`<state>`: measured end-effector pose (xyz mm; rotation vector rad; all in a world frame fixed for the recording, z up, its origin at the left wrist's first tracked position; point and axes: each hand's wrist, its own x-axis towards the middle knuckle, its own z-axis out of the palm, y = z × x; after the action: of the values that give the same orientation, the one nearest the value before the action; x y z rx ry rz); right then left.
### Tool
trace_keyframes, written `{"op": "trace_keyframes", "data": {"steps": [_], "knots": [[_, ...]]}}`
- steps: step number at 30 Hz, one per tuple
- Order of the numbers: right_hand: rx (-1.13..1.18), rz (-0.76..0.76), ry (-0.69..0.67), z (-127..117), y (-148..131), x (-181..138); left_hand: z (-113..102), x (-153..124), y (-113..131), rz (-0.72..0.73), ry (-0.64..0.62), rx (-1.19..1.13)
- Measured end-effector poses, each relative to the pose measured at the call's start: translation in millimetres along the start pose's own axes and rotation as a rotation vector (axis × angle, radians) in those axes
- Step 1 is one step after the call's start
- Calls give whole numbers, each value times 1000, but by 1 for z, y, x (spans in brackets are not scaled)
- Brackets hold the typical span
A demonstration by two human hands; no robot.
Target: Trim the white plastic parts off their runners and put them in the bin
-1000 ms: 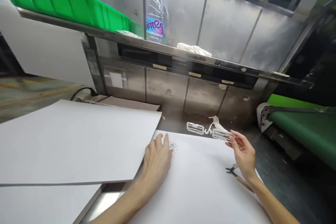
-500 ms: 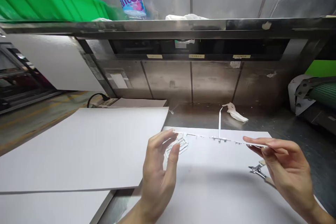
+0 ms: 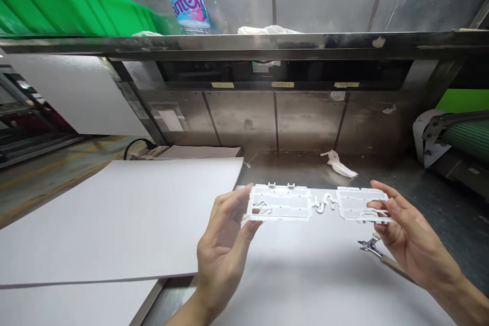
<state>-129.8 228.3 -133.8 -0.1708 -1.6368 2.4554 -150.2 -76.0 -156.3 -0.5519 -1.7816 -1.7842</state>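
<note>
A white moulded plastic piece (image 3: pixel 282 208) is held up between my hands. Two thin rectangular panels make it up, joined by a curvy S-shaped runner (image 3: pixel 324 204). My left hand (image 3: pixel 223 244) pinches the outer edge of the left panel between thumb and fingers. At the other end, my right hand (image 3: pixel 416 242) grips the right panel (image 3: pixel 355 201). Below my right hand, nippers (image 3: pixel 370 245) with beige handles lie on a white sheet (image 3: pixel 305 275). Another white plastic piece (image 3: pixel 246 220) on the sheet is mostly hidden behind the left panel and my left fingers.
Large white boards (image 3: pixel 126 214) are stacked at left. Crumpled white material (image 3: pixel 340 165) lies on the metal bench behind the sheet. A shelf edge (image 3: pixel 244 43) crosses above, carrying a green bin (image 3: pixel 72 7) and a plastic bottle (image 3: pixel 189 7). A green roller conveyor (image 3: pixel 464 137) stands at right.
The plastic piece has turned from edge-on to face-on, showing both panels; its upright stem no longer shows. Both hands still hold its ends.
</note>
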Motion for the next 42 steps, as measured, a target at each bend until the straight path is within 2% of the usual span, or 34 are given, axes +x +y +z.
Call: {"op": "trace_keyframes", "data": {"steps": [5, 12, 19, 23, 27, 31, 35, 42], "knots": [[5, -23, -14, -5, 2, 3, 2, 1, 1, -18, -10, -41], [84, 25, -49, -14, 8, 2, 2, 0, 4, -5, -24, -60], [109, 10, -60, -11, 10, 0, 2, -4, 1, -37, 8, -59], [113, 43, -53, -2, 6, -4, 5, -5, 1, -134, 70, -86], [140, 115, -19, 5, 4, -5, 5, -3, 0, -272, 104, -3], [30, 140, 0, 1, 11, 1, 4, 2, -3, -460, 35, 106], [-140, 162, 45, -3, 17, 5, 4, 5, -4, -635, -30, 47], [-147, 112, 26, 3, 13, 2, 1, 6, -7, -672, -32, -31]]}}
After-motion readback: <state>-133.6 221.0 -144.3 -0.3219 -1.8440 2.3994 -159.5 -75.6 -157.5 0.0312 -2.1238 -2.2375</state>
